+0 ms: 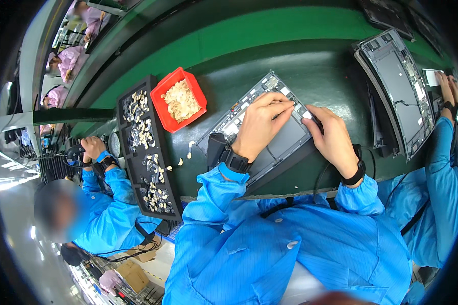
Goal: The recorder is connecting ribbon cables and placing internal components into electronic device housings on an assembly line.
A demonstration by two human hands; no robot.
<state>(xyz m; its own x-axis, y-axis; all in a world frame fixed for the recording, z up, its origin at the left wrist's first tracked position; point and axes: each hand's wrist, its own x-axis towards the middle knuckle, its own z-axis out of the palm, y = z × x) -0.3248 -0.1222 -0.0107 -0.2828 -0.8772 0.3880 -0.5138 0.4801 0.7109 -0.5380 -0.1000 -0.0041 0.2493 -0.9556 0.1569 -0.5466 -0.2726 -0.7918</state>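
Observation:
An opened laptop base (pixel 272 155), its circuit board and flat cells exposed, lies slantwise on the dark green bench before me. Over its upper part is my left hand (pixel 262 122), thumb and forefinger pinched together; whatever is between the tips is too small to make out. My right hand (pixel 333 137) holds the right edge of the laptop base, thumb on the inner face and forefinger at the rim. Its other fingers are partly hidden. Black bands circle both wrists.
Left of the laptop stand a red bin (pixel 203 104) of pale small pieces and a black compartment tray (pixel 175 195) of curled strips. A few strips (pixel 190 149) lie loose. Stacked opened laptops (pixel 399 96) stand at right. Co-workers' hands (pixel 93 148) show at both sides.

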